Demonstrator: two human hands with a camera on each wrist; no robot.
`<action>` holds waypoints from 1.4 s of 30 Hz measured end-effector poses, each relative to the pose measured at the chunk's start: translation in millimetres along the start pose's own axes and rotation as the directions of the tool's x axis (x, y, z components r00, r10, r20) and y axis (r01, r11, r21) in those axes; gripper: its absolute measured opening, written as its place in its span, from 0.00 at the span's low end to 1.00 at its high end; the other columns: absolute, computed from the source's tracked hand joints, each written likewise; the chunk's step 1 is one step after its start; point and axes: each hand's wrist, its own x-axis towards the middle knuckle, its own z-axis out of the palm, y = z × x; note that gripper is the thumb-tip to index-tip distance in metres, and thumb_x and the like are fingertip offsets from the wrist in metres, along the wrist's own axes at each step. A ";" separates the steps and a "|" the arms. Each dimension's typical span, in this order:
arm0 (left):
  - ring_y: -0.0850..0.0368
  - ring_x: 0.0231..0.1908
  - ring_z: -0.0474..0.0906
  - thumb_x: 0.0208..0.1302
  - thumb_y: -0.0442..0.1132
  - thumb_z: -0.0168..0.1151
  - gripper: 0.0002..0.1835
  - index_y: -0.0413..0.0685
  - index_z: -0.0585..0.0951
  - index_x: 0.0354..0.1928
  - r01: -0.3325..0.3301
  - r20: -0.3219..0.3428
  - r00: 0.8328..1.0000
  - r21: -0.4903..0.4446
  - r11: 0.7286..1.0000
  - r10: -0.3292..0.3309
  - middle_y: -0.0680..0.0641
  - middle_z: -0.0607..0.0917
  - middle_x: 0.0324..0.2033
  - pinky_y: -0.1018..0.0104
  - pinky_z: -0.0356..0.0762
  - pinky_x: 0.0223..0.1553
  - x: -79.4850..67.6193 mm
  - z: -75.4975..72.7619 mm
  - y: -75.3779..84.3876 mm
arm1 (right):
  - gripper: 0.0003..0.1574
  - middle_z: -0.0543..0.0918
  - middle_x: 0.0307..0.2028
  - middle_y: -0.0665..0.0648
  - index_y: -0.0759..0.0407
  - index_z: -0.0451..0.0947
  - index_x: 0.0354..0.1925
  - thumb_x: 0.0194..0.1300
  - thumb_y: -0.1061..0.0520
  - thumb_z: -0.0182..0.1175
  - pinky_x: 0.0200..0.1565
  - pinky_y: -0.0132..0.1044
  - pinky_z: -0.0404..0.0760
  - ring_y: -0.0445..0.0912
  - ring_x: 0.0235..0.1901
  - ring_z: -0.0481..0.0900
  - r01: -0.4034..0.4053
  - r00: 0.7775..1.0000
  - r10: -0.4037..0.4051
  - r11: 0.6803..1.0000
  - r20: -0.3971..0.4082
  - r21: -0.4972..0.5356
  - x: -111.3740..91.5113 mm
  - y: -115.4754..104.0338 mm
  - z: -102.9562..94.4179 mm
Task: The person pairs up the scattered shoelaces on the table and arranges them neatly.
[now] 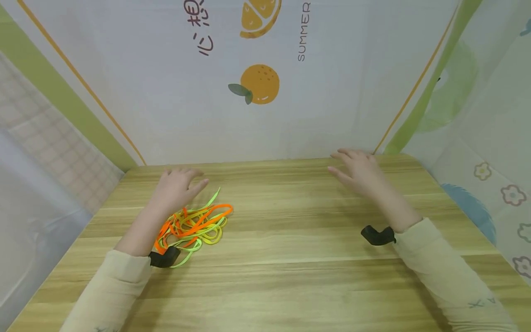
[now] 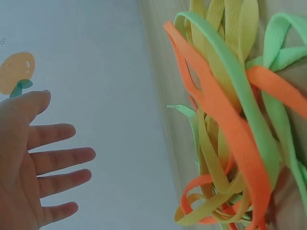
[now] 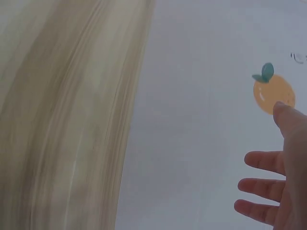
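Observation:
A loose tangle of flat shoelaces (image 1: 195,226) in orange, yellow and light green lies on the left part of the table. Over its far left side is the left hand (image 1: 175,186), fingers spread and holding nothing. In the left wrist view the shoelaces (image 2: 230,120) fill the right side, with one green tipped end showing, and the left hand (image 2: 29,163) is apart from them. At the far right of the table the right hand (image 1: 358,170) is held out, its fingers extended and empty. The right wrist view shows that hand (image 3: 292,163) in front of the white cloth.
The wood-grain table (image 1: 290,286) ends at a white cloth (image 1: 323,101) printed with oranges and lettering, hanging at its far edge. Patterned cloths (image 1: 489,152) hang at the sides. A black wrist camera (image 1: 377,235) sits at the right cuff, another (image 1: 165,257) at the left.

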 end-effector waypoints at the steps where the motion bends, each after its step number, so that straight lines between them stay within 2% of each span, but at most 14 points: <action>1: 0.34 0.58 0.68 0.73 0.58 0.45 0.30 0.38 0.76 0.58 -0.005 -0.003 1.000 -0.015 1.000 0.005 0.37 0.78 0.55 0.33 0.52 0.58 -1.1 -0.4 0.3 | 0.38 0.63 0.66 0.66 0.59 0.65 0.67 0.72 0.35 0.44 0.61 0.66 0.50 0.65 0.65 0.56 0.015 1.000 -0.015 1.000 -0.002 0.010 0.2 -3.0 1.2; 7: 0.39 0.44 0.79 0.72 0.52 0.51 0.24 0.38 0.79 0.54 -0.015 0.015 1.000 -0.076 0.997 0.016 0.38 0.83 0.44 0.39 0.66 0.51 -8.8 -1.4 1.2 | 0.35 0.67 0.64 0.63 0.60 0.67 0.65 0.71 0.39 0.50 0.61 0.63 0.53 0.61 0.64 0.60 0.118 0.993 -0.117 0.991 -0.023 0.067 0.2 -22.4 9.7; 10: 0.45 0.37 0.80 0.71 0.51 0.51 0.23 0.39 0.79 0.53 -0.011 0.045 0.999 -0.089 0.996 0.015 0.39 0.84 0.42 0.43 0.72 0.44 -13.2 -1.4 1.8 | 0.35 0.69 0.63 0.62 0.61 0.68 0.64 0.70 0.39 0.52 0.62 0.60 0.55 0.61 0.63 0.62 0.167 0.986 -0.164 0.983 -0.034 0.081 0.3 -32.8 13.0; 14: 0.55 0.27 0.79 0.71 0.51 0.53 0.22 0.40 0.80 0.52 0.001 0.083 0.997 -0.107 0.994 0.008 0.41 0.83 0.41 0.49 0.75 0.38 -17.3 -0.7 1.5 | 0.35 0.70 0.63 0.61 0.60 0.68 0.64 0.70 0.39 0.52 0.62 0.58 0.58 0.59 0.63 0.63 0.217 0.976 -0.217 0.970 -0.015 0.111 1.0 -46.1 16.2; 17: 0.54 0.28 0.79 0.70 0.50 0.54 0.21 0.39 0.80 0.51 -0.007 0.097 0.995 -0.106 0.994 0.017 0.42 0.83 0.39 0.49 0.75 0.37 -19.3 0.2 1.1 | 0.34 0.71 0.62 0.60 0.59 0.68 0.64 0.71 0.39 0.52 0.62 0.56 0.58 0.57 0.64 0.63 0.248 0.967 -0.253 0.958 0.020 0.146 1.5 -56.2 19.0; 21: 0.49 0.35 0.79 0.69 0.49 0.55 0.19 0.40 0.81 0.48 -0.025 0.104 0.994 -0.107 0.994 0.036 0.44 0.83 0.35 0.49 0.75 0.36 -21.7 2.3 0.4 | 0.34 0.71 0.62 0.59 0.60 0.68 0.65 0.71 0.41 0.53 0.63 0.55 0.59 0.56 0.64 0.64 0.280 0.954 -0.296 0.938 0.050 0.205 1.6 -69.9 24.4; 27: 0.55 0.31 0.76 0.68 0.44 0.58 0.14 0.42 0.83 0.45 -0.036 0.121 0.991 -0.182 0.983 0.058 0.51 0.82 0.30 0.53 0.74 0.35 -25.2 7.2 -2.9 | 0.33 0.72 0.62 0.58 0.60 0.67 0.65 0.71 0.43 0.54 0.63 0.51 0.61 0.55 0.64 0.65 0.316 0.932 -0.351 0.908 0.088 0.276 2.7 -89.1 32.9; 35: 0.56 0.33 0.77 0.69 0.43 0.57 0.13 0.41 0.82 0.46 -0.017 0.205 0.976 -0.249 0.968 0.070 0.49 0.83 0.32 0.54 0.75 0.37 -30.5 9.6 -3.9 | 0.31 0.73 0.61 0.55 0.58 0.69 0.64 0.71 0.43 0.54 0.62 0.45 0.63 0.51 0.63 0.67 0.373 0.905 -0.410 0.895 0.117 0.245 7.7 -106.0 51.1; 42: 0.54 0.33 0.79 0.69 0.42 0.57 0.14 0.37 0.81 0.47 0.000 0.255 0.963 -0.327 0.945 0.088 0.47 0.84 0.34 0.55 0.76 0.37 -33.5 11.2 -5.3 | 0.28 0.75 0.59 0.55 0.58 0.71 0.63 0.70 0.47 0.57 0.62 0.43 0.63 0.50 0.62 0.69 0.390 0.889 -0.440 0.873 0.129 0.292 15.7 -118.0 63.6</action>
